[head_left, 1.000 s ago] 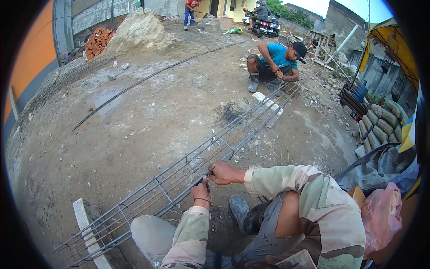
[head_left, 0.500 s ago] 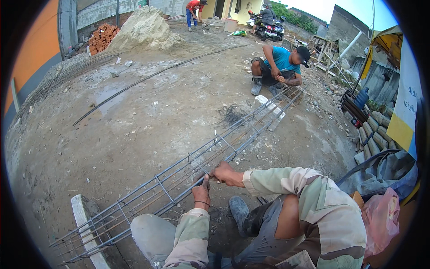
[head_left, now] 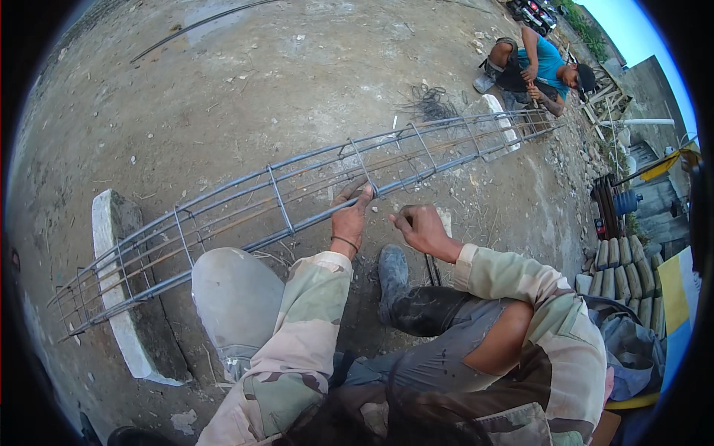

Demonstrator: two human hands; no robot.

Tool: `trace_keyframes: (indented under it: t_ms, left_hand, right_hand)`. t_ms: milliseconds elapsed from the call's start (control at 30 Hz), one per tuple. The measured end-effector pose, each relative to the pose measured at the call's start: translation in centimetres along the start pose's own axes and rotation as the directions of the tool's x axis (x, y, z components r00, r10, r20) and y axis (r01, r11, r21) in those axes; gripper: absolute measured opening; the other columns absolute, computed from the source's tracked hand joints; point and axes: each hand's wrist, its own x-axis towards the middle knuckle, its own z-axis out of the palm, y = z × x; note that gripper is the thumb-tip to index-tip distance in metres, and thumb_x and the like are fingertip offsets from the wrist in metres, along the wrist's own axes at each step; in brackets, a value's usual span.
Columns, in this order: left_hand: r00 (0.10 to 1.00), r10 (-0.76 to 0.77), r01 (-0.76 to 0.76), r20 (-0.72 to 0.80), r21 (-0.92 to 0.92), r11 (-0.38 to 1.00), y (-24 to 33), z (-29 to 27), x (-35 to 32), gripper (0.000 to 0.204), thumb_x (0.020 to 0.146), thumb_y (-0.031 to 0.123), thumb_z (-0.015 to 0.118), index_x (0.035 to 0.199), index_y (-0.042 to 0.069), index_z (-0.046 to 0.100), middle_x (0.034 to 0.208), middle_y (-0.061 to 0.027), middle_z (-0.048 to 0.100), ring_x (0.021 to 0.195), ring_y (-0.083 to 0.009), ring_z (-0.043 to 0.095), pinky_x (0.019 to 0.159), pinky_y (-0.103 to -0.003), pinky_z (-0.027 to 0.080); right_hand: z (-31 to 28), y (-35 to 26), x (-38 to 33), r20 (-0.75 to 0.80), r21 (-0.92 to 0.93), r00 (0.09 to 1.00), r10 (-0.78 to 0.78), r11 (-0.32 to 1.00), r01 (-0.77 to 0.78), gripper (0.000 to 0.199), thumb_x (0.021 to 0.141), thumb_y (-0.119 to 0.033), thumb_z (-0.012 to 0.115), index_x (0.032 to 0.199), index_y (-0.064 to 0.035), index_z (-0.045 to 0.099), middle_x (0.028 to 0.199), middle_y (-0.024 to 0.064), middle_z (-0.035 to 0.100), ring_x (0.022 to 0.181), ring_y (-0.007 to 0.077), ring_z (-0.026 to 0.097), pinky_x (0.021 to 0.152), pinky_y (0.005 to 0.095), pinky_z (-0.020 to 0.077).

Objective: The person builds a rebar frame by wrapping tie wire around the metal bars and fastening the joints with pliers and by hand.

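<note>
Left hand (head_left: 349,221) pinching near edge of cage (head_left: 321,215), at lower corner of ring (head_left: 361,160)
Right hand (head_left: 425,229) just right of grip, apart from cage, curled; cannot tell if holding anything
Best keep left pinch firm, ring square to cage
Left of grip: block (head_left: 132,338) under cage

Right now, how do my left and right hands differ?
The left hand touches the steel cage; the right hand shows apart from it. The left hand wears a dark wristband; the right hand shows none. Both are gloveless, with camouflage sleeves.
</note>
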Motion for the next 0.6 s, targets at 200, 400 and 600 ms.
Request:
trace_keyframes:
  t_ms: [200, 400, 600]
  left_hand:
    - [0.999, 0.047, -0.046, 0.010, -0.050, 0.998, -0.2, 0.4, 0.0, 0.031, 0.088, 0.013, 0.077, 0.116, 0.000, 0.070, 0.103, -0.0080, 0.071, 0.092, -0.0153, 0.066, 0.085, -0.027, 0.052]
    - [0.998, 0.002, 0.000, -0.059, 0.049, 0.999, -0.2, 0.5, 0.1, 0.025, 0.089, 0.010, 0.076, 0.111, 0.000, 0.070, 0.098, -0.0054, 0.071, 0.087, -0.0130, 0.066, 0.077, -0.026, 0.052]
    - [0.997, 0.023, -0.026, -0.067, -0.040, 0.999, -1.0, 0.3, 0.5, 0.021, 0.089, 0.009, 0.075, 0.107, -0.001, 0.070, 0.098, -0.0080, 0.072, 0.086, -0.0157, 0.067, 0.081, -0.028, 0.054]
  right_hand:
    - [-1.2, -1.8, 0.9, 0.037, -0.753, 0.342, -0.939, 0.199, 0.627, 0.013, 0.084, -0.011, 0.065, 0.091, -0.0012, 0.063, 0.084, 0.0112, 0.056, 0.082, 0.0296, 0.060, 0.068, 0.0404, 0.0512]
    - [-1.4, -3.3, 1.8, 0.333, -0.813, 0.416, -0.847, -0.034, 0.582, 0.016, 0.085, -0.014, 0.059, 0.093, -0.0004, 0.062, 0.090, 0.0116, 0.058, 0.088, 0.0280, 0.059, 0.074, 0.0374, 0.0517]
    - [-0.6, -3.2, 2.1, 0.378, -0.835, 0.480, -0.792, -0.068, 0.545, 0.019, 0.085, -0.014, 0.059, 0.093, 0.0027, 0.062, 0.088, 0.0140, 0.059, 0.086, 0.0309, 0.062, 0.070, 0.0434, 0.0522]
